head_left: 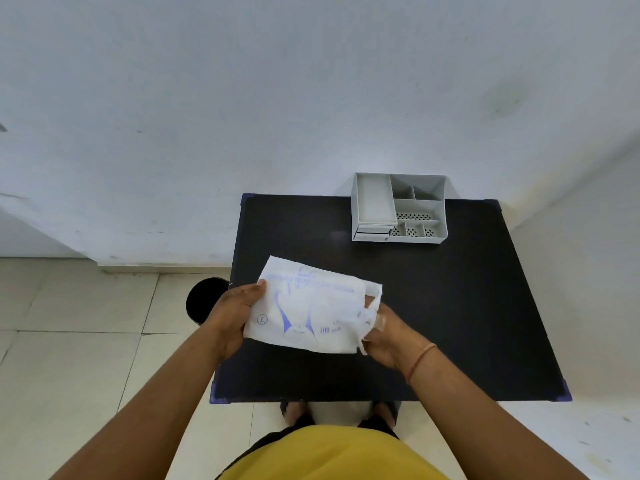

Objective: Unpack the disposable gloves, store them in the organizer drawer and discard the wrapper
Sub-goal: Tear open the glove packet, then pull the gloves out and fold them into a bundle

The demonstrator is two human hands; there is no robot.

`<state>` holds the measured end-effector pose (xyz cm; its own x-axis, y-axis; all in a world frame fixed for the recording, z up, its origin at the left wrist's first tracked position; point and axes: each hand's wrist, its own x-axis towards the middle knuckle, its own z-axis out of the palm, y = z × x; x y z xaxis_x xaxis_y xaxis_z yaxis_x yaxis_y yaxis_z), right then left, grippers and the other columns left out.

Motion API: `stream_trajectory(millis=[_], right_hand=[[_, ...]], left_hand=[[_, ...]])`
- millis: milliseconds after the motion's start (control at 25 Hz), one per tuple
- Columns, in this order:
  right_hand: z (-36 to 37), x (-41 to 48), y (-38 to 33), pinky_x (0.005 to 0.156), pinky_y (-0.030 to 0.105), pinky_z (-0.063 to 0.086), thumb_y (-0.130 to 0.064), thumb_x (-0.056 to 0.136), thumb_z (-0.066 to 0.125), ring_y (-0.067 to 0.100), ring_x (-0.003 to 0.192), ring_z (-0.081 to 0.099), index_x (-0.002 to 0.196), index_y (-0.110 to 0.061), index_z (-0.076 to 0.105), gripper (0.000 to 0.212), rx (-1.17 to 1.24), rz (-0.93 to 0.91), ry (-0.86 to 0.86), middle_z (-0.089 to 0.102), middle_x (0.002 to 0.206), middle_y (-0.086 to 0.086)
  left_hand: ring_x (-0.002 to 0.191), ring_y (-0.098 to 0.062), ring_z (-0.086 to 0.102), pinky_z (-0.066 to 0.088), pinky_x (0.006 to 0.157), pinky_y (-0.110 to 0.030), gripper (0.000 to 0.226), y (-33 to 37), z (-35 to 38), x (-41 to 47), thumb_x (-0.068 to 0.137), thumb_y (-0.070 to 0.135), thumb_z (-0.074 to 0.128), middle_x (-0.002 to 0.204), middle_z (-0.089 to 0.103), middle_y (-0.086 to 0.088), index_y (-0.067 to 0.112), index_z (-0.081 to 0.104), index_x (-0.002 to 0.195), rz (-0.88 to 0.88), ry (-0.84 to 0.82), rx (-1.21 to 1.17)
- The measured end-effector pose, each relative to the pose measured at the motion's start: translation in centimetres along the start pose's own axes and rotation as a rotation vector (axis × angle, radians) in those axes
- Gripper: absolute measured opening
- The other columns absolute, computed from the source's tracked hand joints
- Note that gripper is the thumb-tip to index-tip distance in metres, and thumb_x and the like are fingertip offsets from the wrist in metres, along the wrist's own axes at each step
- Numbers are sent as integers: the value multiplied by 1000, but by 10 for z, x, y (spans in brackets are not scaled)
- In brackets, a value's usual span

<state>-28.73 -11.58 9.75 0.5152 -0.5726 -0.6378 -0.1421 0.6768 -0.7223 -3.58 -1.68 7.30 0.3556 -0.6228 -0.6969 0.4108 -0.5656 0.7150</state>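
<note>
Black square bench (450, 306) against a white wall. Grip: left hand (235, 317) clenched on the left edge of the white plastic glove pack with blue print (311, 306), held just above the bench. Other grip: right hand (388, 337) pinches crumpled clear film at the pack's torn right end, likely the disposable gloves (369, 317) poking out. Grey plastic organizer (398, 209) sits at the far edge; its small drawers (374, 230) look closed. Black round bin (202, 299) is on the floor, left of the bench. Risks: a hard pull could drag the whole stack out and spill it. With both hands busy, nothing is free to open a drawer, and the wad may not fit.
</note>
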Motion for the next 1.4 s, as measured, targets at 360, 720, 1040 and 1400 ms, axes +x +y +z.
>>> stream_trajectory(millis=[360,720,1040,1400], right_hand=[[-12,16,4,97,61,59,-9,107,57,34,109,77,122,-15,76,25,-18,62,-9,81,118,12],[-43,19,1,89,51,64,4,95,70,33,112,76,126,-9,70,34,39,67,142,78,123,14],[-60,16,-13,76,44,68,1,94,71,34,102,79,129,-2,67,35,194,108,209,79,120,20],[-93,5,-25,90,53,64,-5,89,81,31,104,78,124,-6,67,38,-197,68,373,79,116,14]], left_hand=[[90,-27,83,68,68,-38,23,-6,-9,18,101,22,69,108,86,-10,12,75,122,40,-161,69],[93,-31,78,67,75,-42,23,-27,-19,41,102,26,70,108,81,-15,11,75,119,22,8,170],[81,-30,77,59,61,-32,29,-24,-33,53,96,39,76,98,83,-15,11,81,104,125,86,342],[96,-33,74,57,87,-40,27,-69,-35,83,99,21,77,116,81,-18,6,80,120,127,250,390]])
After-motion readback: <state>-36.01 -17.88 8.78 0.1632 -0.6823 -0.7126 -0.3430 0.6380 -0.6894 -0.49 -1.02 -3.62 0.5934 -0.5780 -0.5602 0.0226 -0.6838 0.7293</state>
